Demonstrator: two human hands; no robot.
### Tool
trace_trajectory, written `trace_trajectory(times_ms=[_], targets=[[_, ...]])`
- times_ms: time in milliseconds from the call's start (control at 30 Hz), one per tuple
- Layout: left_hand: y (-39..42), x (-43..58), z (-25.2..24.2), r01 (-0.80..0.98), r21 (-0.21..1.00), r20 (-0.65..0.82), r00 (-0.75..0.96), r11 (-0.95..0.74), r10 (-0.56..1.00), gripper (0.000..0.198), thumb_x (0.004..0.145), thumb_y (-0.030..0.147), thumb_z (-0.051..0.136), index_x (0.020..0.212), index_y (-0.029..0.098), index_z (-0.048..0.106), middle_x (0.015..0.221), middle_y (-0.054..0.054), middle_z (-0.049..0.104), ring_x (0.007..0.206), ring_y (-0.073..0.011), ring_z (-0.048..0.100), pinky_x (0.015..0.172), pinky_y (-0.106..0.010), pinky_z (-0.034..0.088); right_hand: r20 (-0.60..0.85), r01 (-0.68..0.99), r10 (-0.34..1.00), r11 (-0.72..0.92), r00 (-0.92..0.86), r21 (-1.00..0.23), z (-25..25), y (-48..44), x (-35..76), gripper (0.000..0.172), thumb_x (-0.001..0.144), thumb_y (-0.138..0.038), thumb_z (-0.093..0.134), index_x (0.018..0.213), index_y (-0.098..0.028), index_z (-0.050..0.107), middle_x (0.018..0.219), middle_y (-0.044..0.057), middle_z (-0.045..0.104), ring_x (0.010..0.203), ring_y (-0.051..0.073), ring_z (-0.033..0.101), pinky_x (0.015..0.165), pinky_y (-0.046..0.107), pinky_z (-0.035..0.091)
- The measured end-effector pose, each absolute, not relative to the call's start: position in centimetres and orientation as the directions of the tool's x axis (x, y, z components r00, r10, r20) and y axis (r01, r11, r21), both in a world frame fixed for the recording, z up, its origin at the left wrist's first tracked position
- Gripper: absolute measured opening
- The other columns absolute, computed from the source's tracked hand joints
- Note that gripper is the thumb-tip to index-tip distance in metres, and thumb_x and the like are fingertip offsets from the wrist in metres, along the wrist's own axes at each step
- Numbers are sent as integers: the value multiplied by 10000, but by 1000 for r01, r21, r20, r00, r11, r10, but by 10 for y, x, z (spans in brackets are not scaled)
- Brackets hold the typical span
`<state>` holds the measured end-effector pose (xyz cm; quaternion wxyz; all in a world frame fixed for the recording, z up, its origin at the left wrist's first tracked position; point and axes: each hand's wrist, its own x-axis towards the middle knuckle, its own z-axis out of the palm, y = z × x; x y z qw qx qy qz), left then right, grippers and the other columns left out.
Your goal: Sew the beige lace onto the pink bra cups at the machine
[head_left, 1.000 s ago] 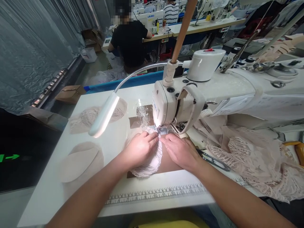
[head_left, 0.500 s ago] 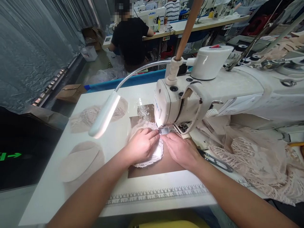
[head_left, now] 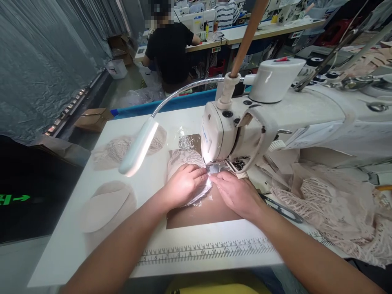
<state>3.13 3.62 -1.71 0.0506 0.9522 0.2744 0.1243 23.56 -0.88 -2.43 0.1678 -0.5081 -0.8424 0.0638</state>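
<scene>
Pressing down, head view: left hand (head_left: 183, 185) and right hand (head_left: 234, 194) lie flat with fingers unclenched, pinning the lace piece (head_left: 202, 194) at 6 o'clock of the presser foot (head_left: 214, 168) so its edge stays flat. The lamp (head_left: 139, 147) at 10 o'clock lights it.

Left hand (head_left: 183, 184) lies flat on the lace piece (head_left: 200, 196), fingertips at the presser foot (head_left: 214, 168) of the sewing machine (head_left: 275, 118). Right hand (head_left: 236, 194) lies flat just beside it at 3 o'clock, fingertips at the same foot. Lamp (head_left: 139, 147), lit, hangs at 10 o'clock of the hands. Snips (head_left: 283, 209) lie at 4 o'clock, near a lace heap (head_left: 330, 204). Pads (head_left: 104, 206) rest at 9 o'clock on the table (head_left: 76, 253). Ruler (head_left: 202, 253) runs at 6 o'clock. A person (head_left: 170, 49) sits at 12 o'clock, back turned.
</scene>
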Motion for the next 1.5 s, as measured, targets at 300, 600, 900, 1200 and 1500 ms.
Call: trace_trajectory(times_ms=[300,600,900,1200,1500], targets=[[37,30,-17,511,210,235,801,-833,550,333,937,240,419,1193,128,601,1237,-103,623,1074,-256,536,879,-415,474,247,811,848,525,-469,-260,-30,-9,238,374,864,-76,396,1090,-152,684,822,61,650,732,155,563,603,244,389],[41,27,-21,566,156,262,767,-810,586,347,927,258,432,1213,142,588,1261,-107,605,1088,-275,521,893,-442,455,242,844,871,481,-428,-238,-33,-6,235,390,863,-95,441,1182,-180,649,909,53,683,704,145,561,569,241,392],[35,23,-17,521,180,223,805,-834,550,401,917,409,432,1205,184,597,1286,-131,545,1108,-287,493,928,-447,393,190,901,932,351,-310,-254,-29,-8,232,341,860,-107,433,1082,-193,677,991,63,689,768,173,616,626,265,435],[37,21,-12,432,219,192,860,-875,472,348,941,309,406,1182,155,604,1258,-111,591,1066,-241,512,917,-408,418,208,852,875,478,-438,-214,-27,-9,232,365,859,-99,435,1142,-191,646,927,36,663,780,174,572,628,272,387],[36,25,-11,456,165,191,855,-874,483,344,949,282,403,1202,152,597,1255,-110,606,1046,-249,525,878,-407,442,169,879,894,442,-415,-180,-26,-10,228,373,861,-84,412,1131,-193,645,866,47,628,773,178,543,628,281,338]])
